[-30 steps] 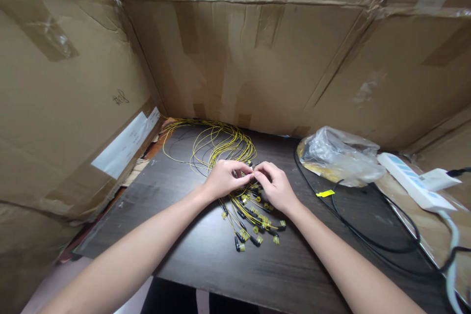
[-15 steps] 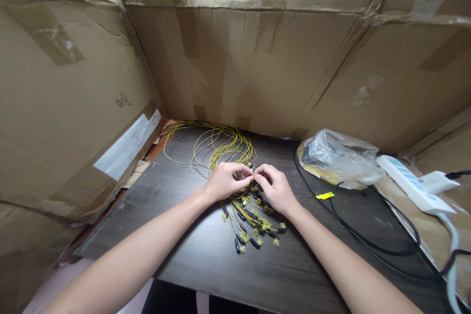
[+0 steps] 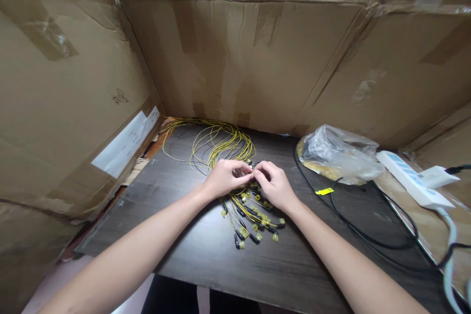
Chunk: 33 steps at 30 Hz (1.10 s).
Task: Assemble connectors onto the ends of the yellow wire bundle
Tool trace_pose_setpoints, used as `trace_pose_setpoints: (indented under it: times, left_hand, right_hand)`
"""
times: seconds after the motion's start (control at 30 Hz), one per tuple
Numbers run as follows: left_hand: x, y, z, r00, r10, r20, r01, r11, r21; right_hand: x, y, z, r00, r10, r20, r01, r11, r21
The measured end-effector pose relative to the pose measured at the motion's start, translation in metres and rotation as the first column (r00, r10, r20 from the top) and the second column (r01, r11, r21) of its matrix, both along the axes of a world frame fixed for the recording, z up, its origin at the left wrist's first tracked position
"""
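A dark, wood-grained table (image 3: 191,257) with a dull sheen spreads beneath both grips. Creased brown cardboard (image 3: 221,59), crossed with shiny tape, walls the space beyond them and to either side; a white label (image 3: 119,146) sits low on the left. Right of the grips lie a crumpled clear bag (image 3: 338,154), a white power strip (image 3: 414,179) and a looping black cord with a bright yellow tag (image 3: 324,191).

The left hand (image 3: 225,176) and right hand (image 3: 274,185) meet, each closed to a pinch on a tiny yellow piece (image 3: 252,172), mostly hidden by the fingertips. Thin yellow cables (image 3: 215,154) curl loosely behind the grips; on the near side, their ends fan out in black plugs (image 3: 254,239) with boxy, translucent yellow caps (image 3: 242,245).
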<state>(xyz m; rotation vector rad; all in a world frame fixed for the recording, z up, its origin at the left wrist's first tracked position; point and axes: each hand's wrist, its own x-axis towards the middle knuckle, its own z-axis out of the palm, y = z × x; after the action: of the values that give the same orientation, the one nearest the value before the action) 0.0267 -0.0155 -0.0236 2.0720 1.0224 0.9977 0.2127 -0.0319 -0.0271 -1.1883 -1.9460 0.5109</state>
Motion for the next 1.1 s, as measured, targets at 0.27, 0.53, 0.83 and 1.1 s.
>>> trace_pose_setpoints:
  times: [0.27,0.53,0.83,1.1]
  left_hand:
    - [-0.0007,-0.0001,0.0010,0.999,0.019,-0.036,-0.018,0.999,0.035]
    - [-0.0011,0.0005,-0.0013,1.000,-0.008,-0.024,0.010,0.998,0.061]
    - [-0.0013,0.0019,-0.0020,1.000,-0.004,-0.026,0.005,0.999,0.049]
    - [-0.0020,0.0019,-0.0025,0.999,0.003,-0.033,0.000,0.996,0.085]
  right_hand:
    - [-0.0005,-0.0006,0.0010,1.000,-0.007,0.008,0.007,1.000,-0.008]
    - [-0.0004,-0.0007,0.0004,1.000,-0.023,0.014,0.023,1.000,0.003]
    - [0.0005,0.0000,-0.0004,1.000,-0.010,-0.011,0.010,1.000,0.007]
    - [0.0004,0.0001,-0.0001,1.000,-0.008,-0.008,0.008,1.000,-0.007]
